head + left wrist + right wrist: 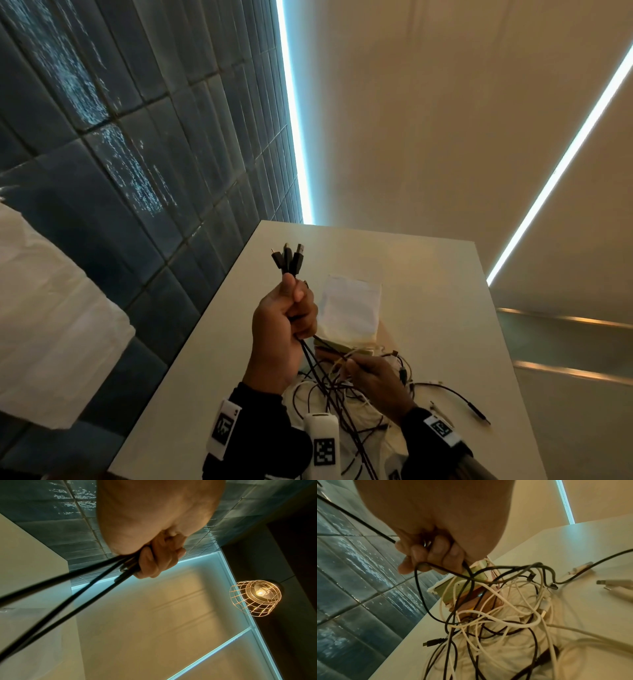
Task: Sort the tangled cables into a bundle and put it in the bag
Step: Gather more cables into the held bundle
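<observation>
From the head view, the left hand [284, 325], raised upright, grips several thin black cables [289, 260], plugs pointing up. The right hand [373, 380], lower and nearer the tangle of black and white cables [342, 404] on the pale surface [445, 308], pinches a strand. A flat white fabric bag [349, 305] lies just beyond.

Left wrist view: fingers [154, 563] curl round black cords running down.

Right wrist view: fingers [436, 555] pinch a black loop above the tangle.

Both forearms wear long black fabric sleeves [260, 407]; white rectangular wrist-mounted blocks [224, 428] printed with black square-patterned markers sit on each; the right hand's [373, 380] wrist carries a smaller white-edged marker band [442, 430].
</observation>
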